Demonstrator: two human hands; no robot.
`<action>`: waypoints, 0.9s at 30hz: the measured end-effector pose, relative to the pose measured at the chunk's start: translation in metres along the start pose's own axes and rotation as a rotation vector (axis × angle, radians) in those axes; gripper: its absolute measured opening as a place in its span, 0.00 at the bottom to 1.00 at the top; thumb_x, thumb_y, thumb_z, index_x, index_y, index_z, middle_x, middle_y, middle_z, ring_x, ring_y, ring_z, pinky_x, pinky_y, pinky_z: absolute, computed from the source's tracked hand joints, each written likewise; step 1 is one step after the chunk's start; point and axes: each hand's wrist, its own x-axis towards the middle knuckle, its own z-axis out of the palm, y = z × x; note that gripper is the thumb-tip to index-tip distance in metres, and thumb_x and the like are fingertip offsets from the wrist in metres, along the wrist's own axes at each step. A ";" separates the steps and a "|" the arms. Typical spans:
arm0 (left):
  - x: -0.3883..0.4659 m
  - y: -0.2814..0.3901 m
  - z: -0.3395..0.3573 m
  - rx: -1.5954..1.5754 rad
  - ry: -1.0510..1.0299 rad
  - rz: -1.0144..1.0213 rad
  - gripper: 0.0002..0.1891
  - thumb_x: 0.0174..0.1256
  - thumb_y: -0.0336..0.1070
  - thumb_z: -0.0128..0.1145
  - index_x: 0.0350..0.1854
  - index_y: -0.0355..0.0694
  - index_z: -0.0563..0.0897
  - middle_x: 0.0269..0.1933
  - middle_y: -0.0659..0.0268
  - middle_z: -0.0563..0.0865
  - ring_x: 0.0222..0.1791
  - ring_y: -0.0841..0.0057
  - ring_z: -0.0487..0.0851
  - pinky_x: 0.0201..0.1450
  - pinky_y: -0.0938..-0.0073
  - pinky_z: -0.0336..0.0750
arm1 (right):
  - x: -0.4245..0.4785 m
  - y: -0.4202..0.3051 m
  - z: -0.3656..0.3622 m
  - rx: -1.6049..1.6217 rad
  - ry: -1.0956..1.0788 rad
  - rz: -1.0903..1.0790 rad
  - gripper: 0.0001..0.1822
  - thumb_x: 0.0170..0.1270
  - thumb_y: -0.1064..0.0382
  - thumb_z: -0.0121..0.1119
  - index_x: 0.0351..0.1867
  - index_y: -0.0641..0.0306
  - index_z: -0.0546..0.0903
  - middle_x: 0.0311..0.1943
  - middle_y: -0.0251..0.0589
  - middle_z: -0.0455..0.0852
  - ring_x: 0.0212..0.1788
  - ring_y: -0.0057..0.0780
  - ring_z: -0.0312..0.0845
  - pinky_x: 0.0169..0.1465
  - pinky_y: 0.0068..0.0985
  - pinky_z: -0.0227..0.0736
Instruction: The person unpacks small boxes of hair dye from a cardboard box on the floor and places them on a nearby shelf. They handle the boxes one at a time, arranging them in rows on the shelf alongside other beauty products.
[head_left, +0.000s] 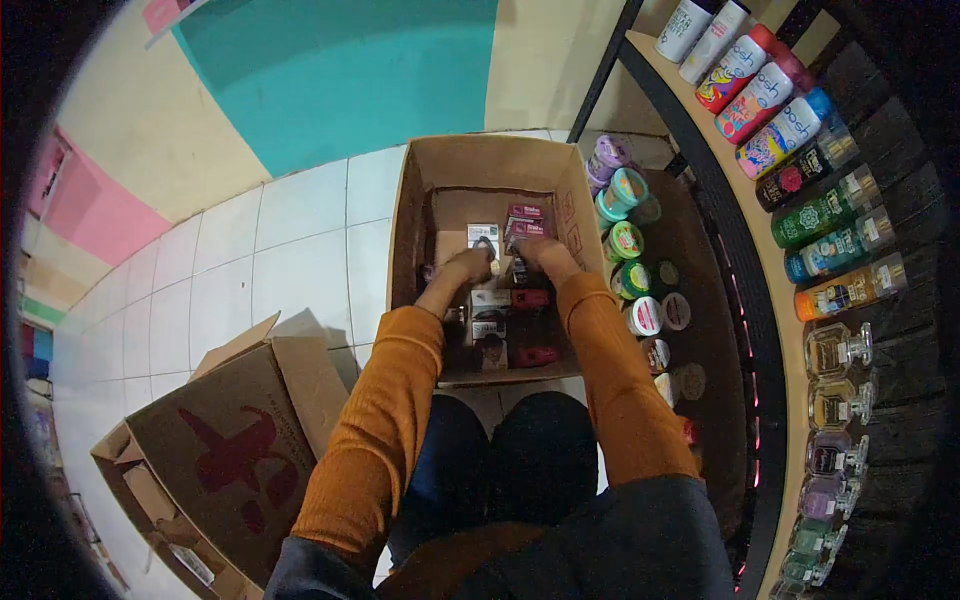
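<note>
Both my hands reach down into an open cardboard box (495, 160) on the floor in front of my knees. My left hand (471, 264) is curled beside a white carton (482, 231). A small dark item shows at its fingers, too blurred to tell whether it is gripped. Close by on the right, my right hand (541, 253) is at a small black item (518, 270), just below magenta cartons (526, 225); its fingertips are partly hidden. Nearer to me in the box stand white cartons with dark print (489, 328) and red packs (534, 356).
An opened cardboard carton (217, 450) with a red print lies tilted at lower left on white tiles (300, 277). Right of the box, lidded tubs (630, 279) line a low shelf. Above it, a wooden shelf edge (784, 330) carries spray cans (780, 139) and glass perfume bottles (829, 405).
</note>
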 end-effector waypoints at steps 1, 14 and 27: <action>-0.002 0.016 -0.012 0.002 0.040 0.002 0.20 0.59 0.37 0.48 0.53 0.38 0.76 0.51 0.49 0.80 0.51 0.54 0.79 0.52 0.60 0.73 | 0.000 0.013 0.027 -0.007 0.112 0.002 0.16 0.61 0.59 0.48 0.47 0.58 0.79 0.43 0.48 0.83 0.47 0.44 0.80 0.47 0.38 0.76; -0.044 0.020 -0.077 -0.178 0.316 0.094 0.48 0.46 0.43 0.62 0.70 0.38 0.50 0.62 0.41 0.69 0.63 0.52 0.68 0.65 0.65 0.62 | -0.023 -0.058 -0.164 0.014 -0.068 0.014 0.37 0.38 0.58 0.72 0.53 0.65 0.70 0.45 0.55 0.81 0.50 0.47 0.78 0.49 0.40 0.73; -0.059 0.040 -0.103 -0.486 0.611 0.269 0.39 0.39 0.47 0.73 0.54 0.35 0.71 0.47 0.56 0.82 0.48 0.68 0.80 0.53 0.71 0.71 | -0.059 -0.041 -0.231 0.563 0.807 -0.326 0.29 0.44 0.57 0.68 0.47 0.67 0.72 0.44 0.51 0.81 0.48 0.47 0.77 0.51 0.35 0.71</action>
